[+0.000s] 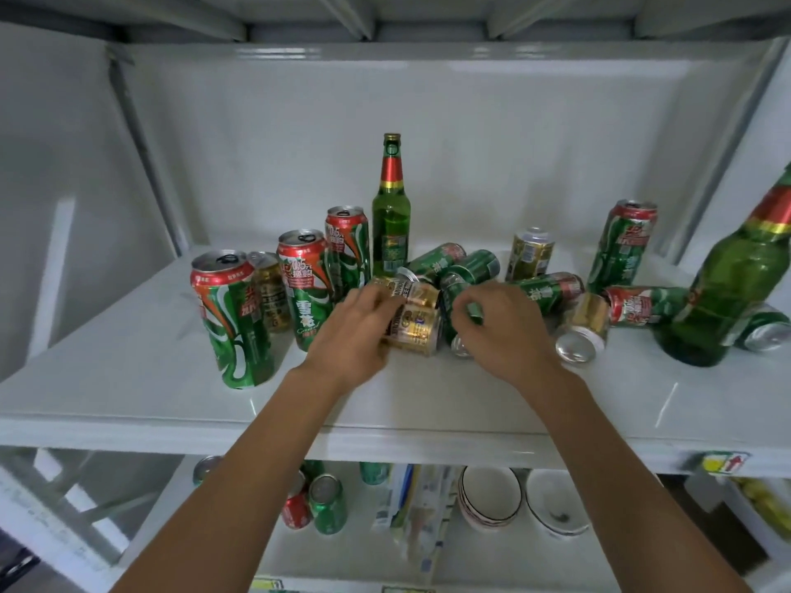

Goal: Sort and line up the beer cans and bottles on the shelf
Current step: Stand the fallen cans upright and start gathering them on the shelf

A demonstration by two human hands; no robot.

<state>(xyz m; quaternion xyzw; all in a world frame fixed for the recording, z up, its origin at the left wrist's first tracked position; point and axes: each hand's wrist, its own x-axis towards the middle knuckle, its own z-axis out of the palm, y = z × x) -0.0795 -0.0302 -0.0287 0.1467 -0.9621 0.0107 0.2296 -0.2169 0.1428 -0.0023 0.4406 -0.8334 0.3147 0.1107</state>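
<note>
Both hands on the white shelf [128, 404], mid-pile. Left hand [351, 331] fingers curled round a gold can [417, 325] lying on its side; a second gold can [411, 291] lies just behind it, touching. Right hand [501, 331] fingers curled round a dark green can [453, 306], also on its side, just right of the gold one.

Upright at left: three tall red-green cans, near [233, 318], middle [306, 288], far [347, 250], with a small gold can [269, 291] between the near two. Green bottle [391, 207] upright behind the pile. Two green cans [436, 261] [475, 267] lie toppled beside it.

Right side: green can [550, 291] on its side, gold can [584, 325] toppled with its base toward camera, upright gold can [530, 254] further back, tall red-green can [622, 246] upright at far right, another [642, 306] lying down. Second bottle [727, 284] leans at the right edge, a can [766, 331] behind its base.

Lower shelf: cans [327, 502], bowls [490, 498].
</note>
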